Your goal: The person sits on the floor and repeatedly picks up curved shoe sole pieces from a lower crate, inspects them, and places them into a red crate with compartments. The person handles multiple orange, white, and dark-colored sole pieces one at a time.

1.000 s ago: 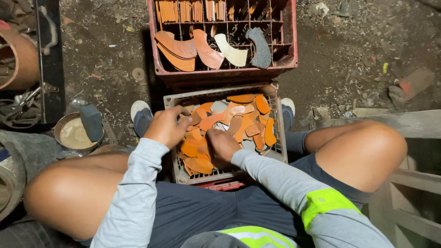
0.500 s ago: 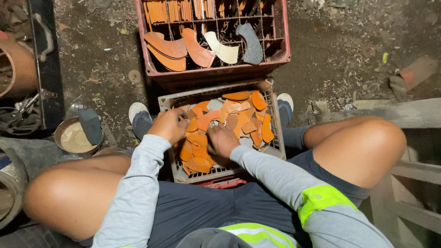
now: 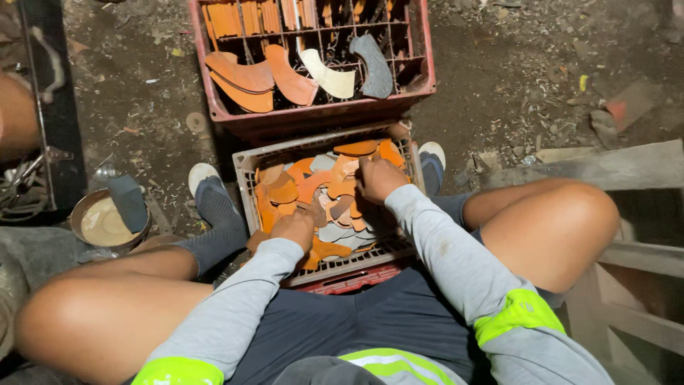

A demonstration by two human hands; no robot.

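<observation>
A grey plastic crate point(image 3: 246, 165) sits between my legs, holding several orange and grey curved flat pieces point(image 3: 313, 187). My left hand point(image 3: 293, 228) rests on the near-left part of the pile, fingers curled on an orange piece. My right hand point(image 3: 377, 178) is at the far right of the pile, fingers closed around another orange piece. Beyond it stands a red crate point(image 3: 320, 114) with dividers. On its grid lie orange curved pieces point(image 3: 242, 75), a cream one point(image 3: 329, 75) and a grey one point(image 3: 374, 65).
A round metal bowl point(image 3: 107, 222) with a dark tool in it sits on the dirt floor at left, by my left shoe point(image 3: 210, 196). A dark metal frame point(image 3: 53, 107) stands at far left. A wooden frame point(image 3: 627, 214) is at right. Debris litters the ground.
My left hand has drawn back toward my body across the pile. My right hand has reached out to the crate's far right. The view has shifted slightly.
</observation>
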